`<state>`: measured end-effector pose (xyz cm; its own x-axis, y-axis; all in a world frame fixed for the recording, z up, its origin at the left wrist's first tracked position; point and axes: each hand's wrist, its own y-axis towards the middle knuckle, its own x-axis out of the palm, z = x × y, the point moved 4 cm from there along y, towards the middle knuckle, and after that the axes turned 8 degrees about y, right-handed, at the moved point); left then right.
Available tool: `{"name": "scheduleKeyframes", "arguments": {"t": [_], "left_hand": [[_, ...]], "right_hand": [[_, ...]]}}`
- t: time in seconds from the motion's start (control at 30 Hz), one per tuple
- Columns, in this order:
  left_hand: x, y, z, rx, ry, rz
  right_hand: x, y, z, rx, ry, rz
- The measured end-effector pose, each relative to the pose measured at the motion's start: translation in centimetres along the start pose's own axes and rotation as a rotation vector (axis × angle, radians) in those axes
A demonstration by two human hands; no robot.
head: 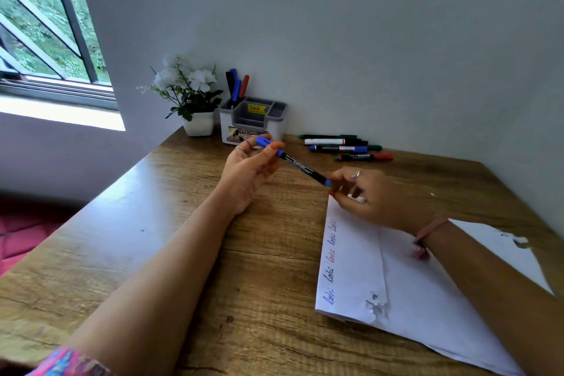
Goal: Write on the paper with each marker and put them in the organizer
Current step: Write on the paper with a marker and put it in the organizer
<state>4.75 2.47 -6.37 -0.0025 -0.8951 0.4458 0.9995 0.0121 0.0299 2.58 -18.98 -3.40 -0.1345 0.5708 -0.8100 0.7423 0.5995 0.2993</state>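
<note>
I have the blue marker (pixel 300 167) pinched at both ends, held in the air above the wooden table (pixel 183 253). My left hand (pixel 248 175) grips the cap end between thumb and fingertips, while my right hand (pixel 366 195) curls its fingers round the other end, just above the top corner of the paper (pixel 412 284). A two-ended hold like this suits pulling the cap off or pressing it back on; I judge it is one of the two, but I cannot tell which, nor whether the cap is fully seated.

The paper lies under my right forearm, which pins it in place. Down its left edge runs a column of short handwritten words in blue, black and red ink, so several markers look to have had their turn.

Beyond my hands, the organizer (pixel 253 122) stands against the wall, with a few markers (pixel 236 85) upright in its back-left compartment: black, blue and red. The other compartments appear bare. To its right, a row of loose markers (pixel 345 146) lies flat near the wall, within reach of my right hand, presumably waiting to be used. A small pot of white flowers (pixel 189 91) stands just left of the organizer.
</note>
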Motion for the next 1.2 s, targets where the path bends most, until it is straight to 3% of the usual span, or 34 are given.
{"name": "scheduleKeyframes", "arguments": {"t": [0.1,0.2,0.4,0.6,0.93,1.2], "left_hand": [[-0.6,0.4,0.3,0.042,-0.044,0.073],[-1.2,0.5,0.3,0.089,-0.087,0.136],[-1.8,0.3,0.2,0.162,-0.107,0.205],[-1.9,0.1,0.7,0.23,-0.106,0.252],[-2.2,-0.1,3.1,0.441,-0.019,0.367],[-1.9,4.1,10.2,0.649,0.176,0.462]], "right_hand": [[-0.5,0.4,-0.8,0.009,-0.223,-0.112],[-1.3,0.3,-1.2,0.108,-0.358,-0.087],[0.1,-2.0,0.3,0.336,-0.306,0.125],[2.2,-4.1,1.7,0.337,-0.301,0.237],[2.3,-3.8,1.6,0.359,-0.393,0.23],[2.6,-3.4,0.9,0.362,-0.436,0.207]]}}
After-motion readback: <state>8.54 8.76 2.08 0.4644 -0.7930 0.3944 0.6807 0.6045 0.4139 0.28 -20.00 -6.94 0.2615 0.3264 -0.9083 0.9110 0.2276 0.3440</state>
